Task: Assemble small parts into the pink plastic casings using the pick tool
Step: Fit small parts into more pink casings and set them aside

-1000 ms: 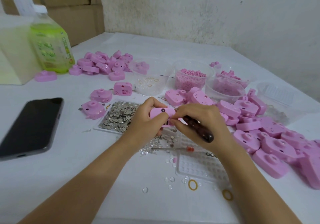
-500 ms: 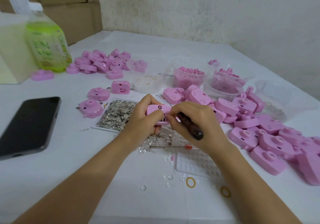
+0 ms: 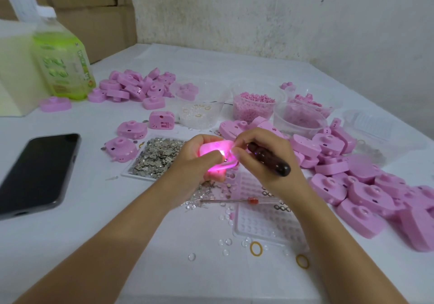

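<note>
A white-covered table is seen filling the view, backed by a stained pale wall and brown cardboard boxes. On its left side a black flat smartphone is laid face up, and behind it a green plastic bottle with a white cap is stood upright. A large heap of loose pink plastic casings is spread along the right side, and a smaller heap of the same pink casings is piled near the bottle. Clear round plastic tubs holding small pink parts are set beyond the hands. A flat white tray of small silvery metal pieces is placed just left of the hands, and a clear dimpled blister tray lies beneath the right wrist. Above the middle of the table a glowing pink plastic casing is gripped in the left hand, its fingers curled beneath it and the thumb pressed on top. A dark-handled pick tool is held in the right hand, whose fingers are wrapped round the handle with the fingertips brought against the casing's right edge; the tool's tip is hidden. A thin metal pin with a red bead lies between the forearms, with yellow rubber rings and clear round lens discs scattered nearer the viewer.
</note>
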